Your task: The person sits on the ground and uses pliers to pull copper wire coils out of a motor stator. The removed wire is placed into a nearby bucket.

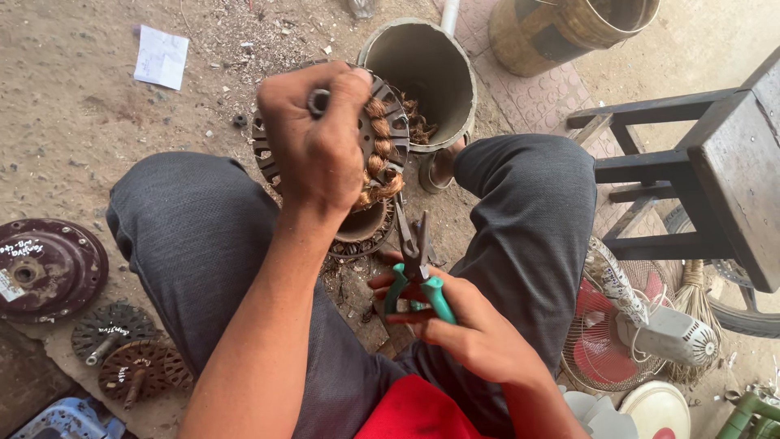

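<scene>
So the person is sitting low with knees apart, looking straight down at the dirt floor. The left hand [318,138] is closed tight around the top of a round fan motor core [382,138], a dark slotted metal ring with braided copper windings [379,154] running down its right side. The core is held up on edge between the knees, just in front of a grey plastic bucket [422,77] that has more copper scrap inside.

The right hand [467,325] is wrapped around the green handles of a pair of pliers [416,264], fingers curled through and over the grips. The plier nose points up toward the bottom of the core, right near the windings, and the tips look close together, though I can't tell if they're actually biting any wire.

Under the core there's another round motor part [361,232] sitting on the ground with bits of wire around it.

Off to the left on the ground: a dark red round motor cover [49,268] and two small rotors with shafts [130,354]. On the right, a dark wooden stool [715,162], a small red fan in a wire cage [626,333] lying down, and a straw broom [695,297] next to it. A scrap of white paper [161,55] lies at the top left.
</scene>
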